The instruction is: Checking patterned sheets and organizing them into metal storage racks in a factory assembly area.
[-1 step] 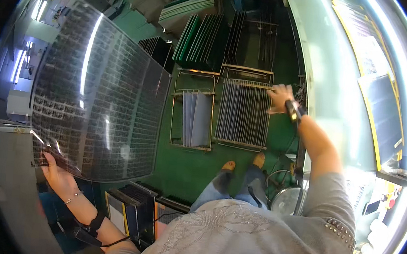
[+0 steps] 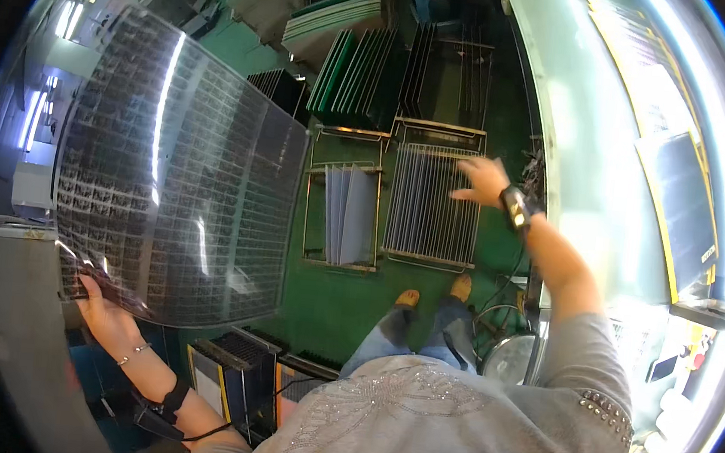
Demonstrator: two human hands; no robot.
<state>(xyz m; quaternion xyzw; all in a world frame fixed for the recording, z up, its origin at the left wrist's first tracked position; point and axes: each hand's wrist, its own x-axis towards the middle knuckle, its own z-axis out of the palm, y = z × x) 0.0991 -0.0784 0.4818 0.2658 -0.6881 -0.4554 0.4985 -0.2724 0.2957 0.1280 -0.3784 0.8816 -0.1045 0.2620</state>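
Observation:
My left hand (image 2: 110, 323) grips the near corner of a large, clear film sheet (image 2: 186, 176) with dark printed rows. The sheet hangs bowed on the left side, and light glints in streaks across it. Over a wire rack (image 2: 429, 259) of upright thin grey panels (image 2: 416, 201), my right hand (image 2: 484, 182) is stretched out with its fingers apart and nothing in them. Whether its fingertips touch the panels or the rack, I cannot tell. To the left of that rack, a smaller one holds a few pale panels (image 2: 353, 215).
Racks of green panels (image 2: 354, 79) and dark panels (image 2: 417, 76) stand farther off. A bright glass-topped table (image 2: 593, 152) runs along my right, bearing a yellow-edged dark sheet (image 2: 683, 211). Another rack (image 2: 238, 362) stands near my left arm. A round metal lid-like thing (image 2: 509, 358) is by my right foot.
My right hand has moved left, from the rack's right edge to over its panels. The film sheet in my left hand has shifted slightly to the right.

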